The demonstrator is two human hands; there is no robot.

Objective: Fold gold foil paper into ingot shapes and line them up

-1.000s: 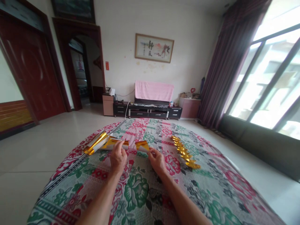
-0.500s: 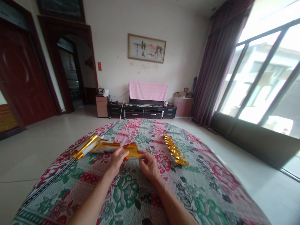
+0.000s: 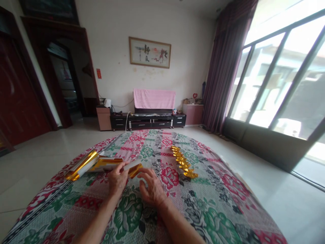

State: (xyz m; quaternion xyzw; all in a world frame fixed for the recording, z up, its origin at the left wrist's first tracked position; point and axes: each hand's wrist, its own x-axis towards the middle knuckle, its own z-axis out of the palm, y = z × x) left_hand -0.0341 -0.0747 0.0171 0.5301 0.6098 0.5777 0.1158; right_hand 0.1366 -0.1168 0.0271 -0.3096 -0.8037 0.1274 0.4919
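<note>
My left hand (image 3: 117,179) and my right hand (image 3: 151,188) meet over a floral cloth (image 3: 208,206). Between their fingertips is a small piece of gold foil paper (image 3: 134,170), folded narrow, which both hands pinch. Just left of it lies a stack of gold foil sheets (image 3: 88,164), curled at the edges. To the right, a row of several folded gold pieces (image 3: 181,161) runs away from me across the cloth.
The cloth covers a round surface with pale tiled floor (image 3: 38,159) around it. A low black TV stand (image 3: 149,121) with a pink cover (image 3: 154,99) stands at the far wall. Large windows (image 3: 276,84) and a dark curtain (image 3: 220,67) are on the right, dark doors on the left.
My hands have drawn closer together and the gold piece has been folded narrower. The view has turned slightly, shifting everything left.
</note>
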